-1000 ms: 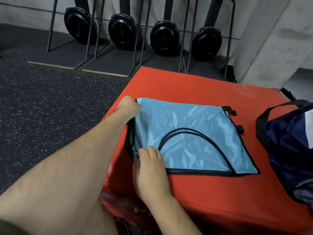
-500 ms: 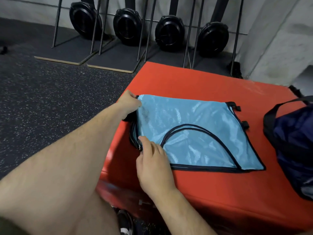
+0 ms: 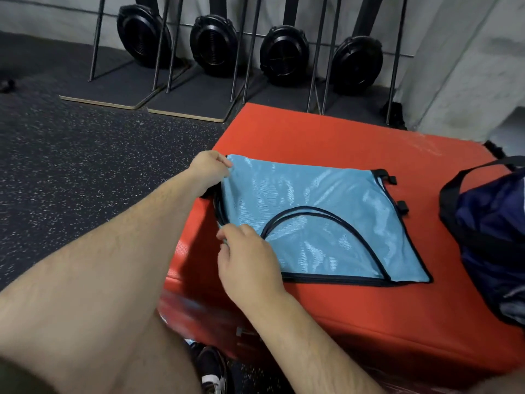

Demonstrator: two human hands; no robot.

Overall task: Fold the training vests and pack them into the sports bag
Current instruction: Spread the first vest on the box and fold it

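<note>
A light blue mesh training vest with black trim lies flat on a red padded block. My left hand pinches the vest's far left corner. My right hand pinches its near left edge, fingers curled over the black trim. A navy sports bag with black handles stands on the block's right side, partly cut off by the frame edge.
Speckled dark rubber floor stretches to the left of the block. Several black fan-wheel machines on metal stands line the back wall. A grey concrete wall rises at the right. My shoe shows below the block's front edge.
Both hands have shifted their grip along the vest's left edge, the right hand moving from lying flat on the fabric to pinching the trim. The vest stays flat.
</note>
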